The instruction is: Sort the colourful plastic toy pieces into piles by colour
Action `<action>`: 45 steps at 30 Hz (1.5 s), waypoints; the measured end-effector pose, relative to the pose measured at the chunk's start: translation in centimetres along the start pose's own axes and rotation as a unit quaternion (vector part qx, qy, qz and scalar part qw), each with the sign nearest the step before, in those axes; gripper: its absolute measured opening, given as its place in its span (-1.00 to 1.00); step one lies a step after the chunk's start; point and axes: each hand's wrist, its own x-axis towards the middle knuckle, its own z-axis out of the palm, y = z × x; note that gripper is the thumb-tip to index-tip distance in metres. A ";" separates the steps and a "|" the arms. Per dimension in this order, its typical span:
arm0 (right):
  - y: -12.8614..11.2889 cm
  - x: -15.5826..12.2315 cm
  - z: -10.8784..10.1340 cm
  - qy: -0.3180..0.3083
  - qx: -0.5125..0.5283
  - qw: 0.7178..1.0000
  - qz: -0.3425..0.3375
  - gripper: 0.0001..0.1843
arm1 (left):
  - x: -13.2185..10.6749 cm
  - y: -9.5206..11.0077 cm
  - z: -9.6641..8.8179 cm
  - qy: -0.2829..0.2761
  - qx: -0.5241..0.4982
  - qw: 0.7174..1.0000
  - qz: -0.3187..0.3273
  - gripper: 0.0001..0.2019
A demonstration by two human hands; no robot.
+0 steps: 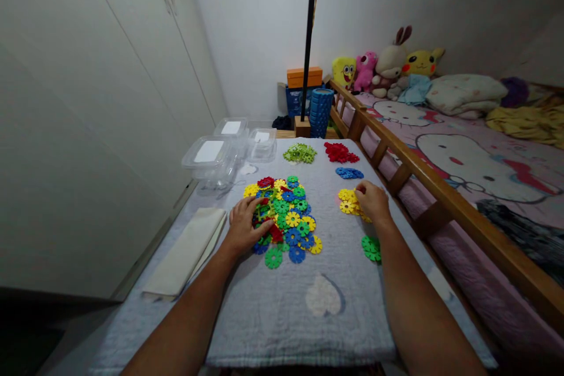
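A mixed heap of plastic snowflake discs (286, 217) in several colours lies mid-table on a grey cloth (299, 305). My left hand (247, 226) rests on the heap's left edge, fingers curled over red and green pieces. My right hand (372, 200) sits on a small pile of yellow discs (348, 201), fingers bent down onto them. Sorted piles lie around: light green (300, 153), red (340, 153), blue (349, 173) and dark green (371, 248).
Clear plastic boxes (211, 158) stand at the table's back left, with a folded beige cloth (187, 252) nearer. A wooden bed rail (440, 188) runs along the right. A black pole (308, 41) and a blue roller (321, 111) stand behind the table.
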 end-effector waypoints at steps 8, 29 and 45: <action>-0.7 -0.6 0.2 0.047 -0.016 0.998 -0.038 -0.83 | -0.1 0.2 -0.1 0.010 -0.002 1.000 -0.006 -0.46; -8.6 -5.5 5.4 -0.123 0.094 0.935 -0.319 -0.65 | -0.1 0.8 0.0 0.005 -0.006 0.999 -0.035 -0.47; -8.9 -6.0 4.9 -0.130 0.087 0.919 -0.361 -0.69 | 0.0 1.1 -0.3 0.007 -0.008 0.999 -0.030 -0.46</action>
